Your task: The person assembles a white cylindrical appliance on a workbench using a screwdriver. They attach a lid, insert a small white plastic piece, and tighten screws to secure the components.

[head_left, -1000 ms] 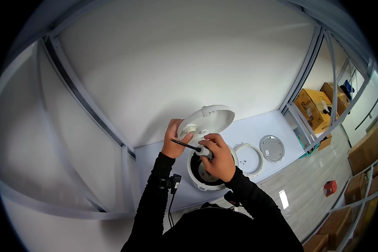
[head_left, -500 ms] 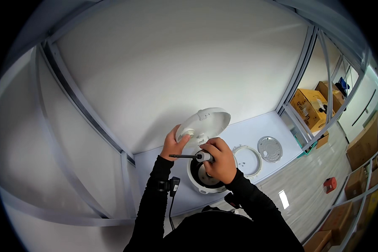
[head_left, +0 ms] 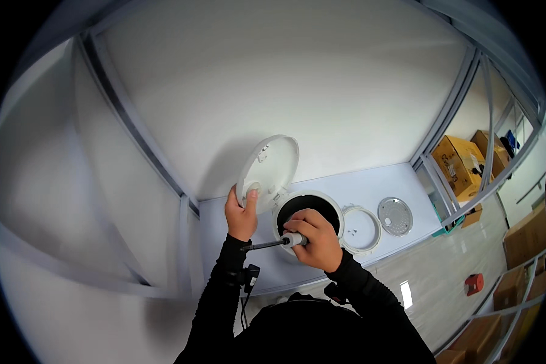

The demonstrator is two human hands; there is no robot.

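Note:
A white rice cooker (head_left: 310, 195) stands on the table with its dark interior showing. Its white lid (head_left: 279, 159) is raised at the left side, tilted, and joined near the rim. My left hand (head_left: 241, 217) grips the lid's lower edge, thumb on the inner face and fingers behind. Over the cooker's opening, my right hand (head_left: 319, 241) is wrapped round the grey handle of a screwdriver (head_left: 266, 245). Its dark shaft points left, toward my left wrist, and touches neither lid nor cooker. My right hand covers part of the cooker's near side.
Right of the cooker lie a white ring (head_left: 378, 232), several small dark pieces (head_left: 353, 232) inside it, and a round silvery perforated plate (head_left: 396, 216). The pale table (head_left: 340, 180) meets a wall behind. Metal frame posts flank it. Cardboard boxes (head_left: 459, 165) and a red stool (head_left: 474, 284) are beyond, right.
The lid has swung left and stands more upright, my left hand moving with it. More of the cooker's interior shows. The screwdriver stays in my right hand, its tip slightly lower. The view has shifted.

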